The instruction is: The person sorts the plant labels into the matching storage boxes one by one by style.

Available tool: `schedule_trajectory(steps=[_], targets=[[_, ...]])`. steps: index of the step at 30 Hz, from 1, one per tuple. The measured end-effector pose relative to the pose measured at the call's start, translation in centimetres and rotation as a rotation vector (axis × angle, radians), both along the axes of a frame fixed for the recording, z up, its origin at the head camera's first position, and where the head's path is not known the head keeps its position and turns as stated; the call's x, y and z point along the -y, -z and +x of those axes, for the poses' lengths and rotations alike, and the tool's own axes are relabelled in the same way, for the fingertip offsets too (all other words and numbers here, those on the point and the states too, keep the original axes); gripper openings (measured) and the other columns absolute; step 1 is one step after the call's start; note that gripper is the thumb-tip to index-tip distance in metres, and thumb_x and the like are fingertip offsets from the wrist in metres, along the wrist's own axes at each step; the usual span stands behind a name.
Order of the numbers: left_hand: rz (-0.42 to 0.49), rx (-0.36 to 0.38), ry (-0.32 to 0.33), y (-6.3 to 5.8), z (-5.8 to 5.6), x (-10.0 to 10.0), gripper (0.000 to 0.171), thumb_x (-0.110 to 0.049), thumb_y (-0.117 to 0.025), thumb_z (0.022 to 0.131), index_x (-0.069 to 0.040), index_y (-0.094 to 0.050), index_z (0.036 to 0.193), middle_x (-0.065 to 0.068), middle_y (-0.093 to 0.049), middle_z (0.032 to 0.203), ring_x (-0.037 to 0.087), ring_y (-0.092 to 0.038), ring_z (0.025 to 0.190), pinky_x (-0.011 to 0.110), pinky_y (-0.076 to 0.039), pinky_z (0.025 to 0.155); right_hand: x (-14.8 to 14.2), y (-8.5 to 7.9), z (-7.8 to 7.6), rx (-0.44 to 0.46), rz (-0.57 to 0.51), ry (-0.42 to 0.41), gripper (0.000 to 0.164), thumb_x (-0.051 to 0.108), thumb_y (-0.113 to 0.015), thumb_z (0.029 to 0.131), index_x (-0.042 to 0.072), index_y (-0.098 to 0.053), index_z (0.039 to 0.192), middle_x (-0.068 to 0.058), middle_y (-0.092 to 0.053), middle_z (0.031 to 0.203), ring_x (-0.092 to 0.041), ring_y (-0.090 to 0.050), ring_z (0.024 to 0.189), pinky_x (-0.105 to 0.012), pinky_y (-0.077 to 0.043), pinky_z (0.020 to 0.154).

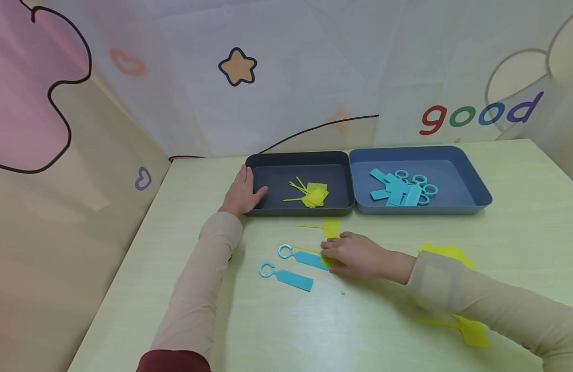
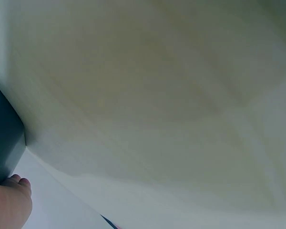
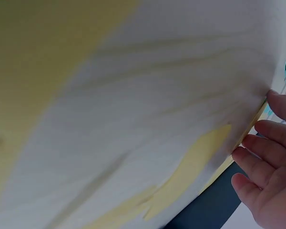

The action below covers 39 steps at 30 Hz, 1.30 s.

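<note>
My left hand (image 1: pixel 242 191) rests at the left end of the black tray (image 1: pixel 305 212), its fingers extended along the outer wall and the thumb over the rim. In the left wrist view, part of that hand (image 2: pixel 12 200) shows against the dark tray wall (image 2: pixel 5 138). My right hand (image 1: pixel 356 254) reaches low over the table, fingertips on a yellow tag (image 1: pixel 326 261) with a thin tail. That tag overlaps a blue ring-ended tag (image 1: pixel 309 259). In the right wrist view, the fingers of the right hand (image 3: pixel 274 167) are slightly bent, fingertips down at the tag's edge.
Several yellow tags (image 1: pixel 314 197) lie in the black tray. Beside it, a blue tray (image 1: pixel 453 175) holds a pile of blue ring-ended tags (image 1: pixel 400 190). Another blue tag (image 1: pixel 294 280) and a yellow tag (image 1: pixel 331 228) lie on the table. More yellow tags (image 1: pixel 473 330) lie around the right forearm.
</note>
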State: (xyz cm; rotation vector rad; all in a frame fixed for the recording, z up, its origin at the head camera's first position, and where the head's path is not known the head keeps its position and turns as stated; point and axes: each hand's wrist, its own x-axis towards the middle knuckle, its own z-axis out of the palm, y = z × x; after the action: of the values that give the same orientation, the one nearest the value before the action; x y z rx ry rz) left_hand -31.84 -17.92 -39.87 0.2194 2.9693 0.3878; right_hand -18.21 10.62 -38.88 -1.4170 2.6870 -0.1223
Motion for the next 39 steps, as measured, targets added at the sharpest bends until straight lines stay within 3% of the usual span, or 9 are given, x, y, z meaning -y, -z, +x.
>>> schedule_trajectory(steps=[13,16,18,20,23,28,31,37,39], targets=[[-0.005,-0.011,0.007,0.1,0.0,0.0,0.081,-0.050,-0.032,0.091,0.004,0.002,0.140,0.019,0.006,0.148,0.030,0.000,0.137,0.039,-0.010,0.111,0.9,-0.1,-0.2,0.027,0.045,0.020,0.012,0.014,-0.059,0.081,0.010,-0.065,0.091,-0.009,-0.063,0.111,-0.023,-0.058,0.104,-0.038,-0.049,0.080],[-0.002,-0.010,0.007,0.2,-0.1,0.1,0.081,-0.050,-0.032,0.091,0.004,0.002,0.140,0.018,0.006,0.148,0.030,0.000,0.137,0.039,-0.010,0.111,1.0,-0.3,-0.2,0.036,0.024,0.026,0.006,0.011,-0.057,0.080,0.011,-0.063,0.082,-0.003,-0.067,0.091,-0.017,-0.062,0.075,-0.028,-0.049,0.062],[-0.001,-0.011,0.008,0.2,-0.1,0.1,0.081,-0.050,-0.032,0.091,0.004,0.002,0.140,0.019,0.006,0.148,0.030,-0.001,0.137,0.039,-0.010,0.111,1.0,-0.5,-0.2,0.037,0.004,0.031,0.006,0.008,-0.056,0.078,0.013,-0.060,0.076,0.002,-0.061,0.073,-0.012,-0.051,0.056,-0.022,-0.040,0.050],[0.002,-0.011,0.006,0.2,-0.1,0.1,0.081,-0.050,-0.033,0.091,0.004,0.002,0.140,0.018,0.006,0.148,0.029,0.000,0.137,0.039,-0.010,0.111,1.0,-0.8,-0.2,0.035,-0.016,0.042,0.011,0.006,-0.056,0.077,0.013,-0.057,0.070,0.005,-0.049,0.059,-0.011,-0.035,0.048,-0.020,-0.027,0.045],[0.005,-0.015,0.010,0.2,-0.1,0.1,0.081,-0.050,-0.033,0.091,0.004,0.002,0.140,0.019,0.005,0.148,0.030,-0.001,0.137,0.039,-0.010,0.111,0.9,-1.4,-0.2,0.002,-0.036,0.070,0.014,0.005,-0.057,0.077,0.013,-0.055,0.065,0.006,-0.040,0.054,-0.010,-0.030,0.047,-0.019,-0.023,0.044],[0.006,-0.015,0.015,0.2,-0.1,0.1,0.081,-0.050,-0.032,0.091,0.004,0.002,0.140,0.019,0.005,0.148,0.029,0.000,0.137,0.039,-0.010,0.111,0.8,-2.2,-0.7,-0.103,-0.089,0.116,0.014,0.006,-0.059,0.077,0.011,-0.057,0.064,0.004,-0.043,0.053,-0.010,-0.033,0.046,-0.019,-0.027,0.043],[0.003,-0.013,0.015,0.2,-0.1,0.2,0.081,-0.050,-0.032,0.091,0.004,0.002,0.140,0.019,0.006,0.148,0.029,0.000,0.137,0.039,-0.010,0.111,0.7,-2.6,-1.4,-0.108,-0.139,0.153,0.014,0.006,-0.058,0.078,0.010,-0.057,0.065,0.004,-0.045,0.053,-0.009,-0.035,0.047,-0.018,-0.030,0.044],[0.005,-0.017,0.013,0.3,-0.1,0.2,0.080,-0.050,-0.033,0.091,0.004,0.002,0.140,0.019,0.006,0.148,0.030,-0.001,0.137,0.040,-0.011,0.111,0.7,-3.7,-3.7,0.001,-0.313,0.259,0.010,0.003,-0.057,0.082,0.006,-0.066,0.078,-0.002,-0.063,0.068,-0.010,-0.049,0.055,-0.024,-0.046,0.057],[0.006,-0.016,0.013,0.3,-0.1,0.2,0.081,-0.050,-0.033,0.091,0.004,0.001,0.140,0.019,0.005,0.148,0.030,-0.001,0.137,0.040,-0.011,0.111,0.9,-4.0,-4.7,0.083,-0.384,0.326,0.011,0.003,-0.056,0.083,0.003,-0.067,0.084,-0.006,-0.066,0.076,-0.013,-0.055,0.059,-0.026,-0.050,0.062]])
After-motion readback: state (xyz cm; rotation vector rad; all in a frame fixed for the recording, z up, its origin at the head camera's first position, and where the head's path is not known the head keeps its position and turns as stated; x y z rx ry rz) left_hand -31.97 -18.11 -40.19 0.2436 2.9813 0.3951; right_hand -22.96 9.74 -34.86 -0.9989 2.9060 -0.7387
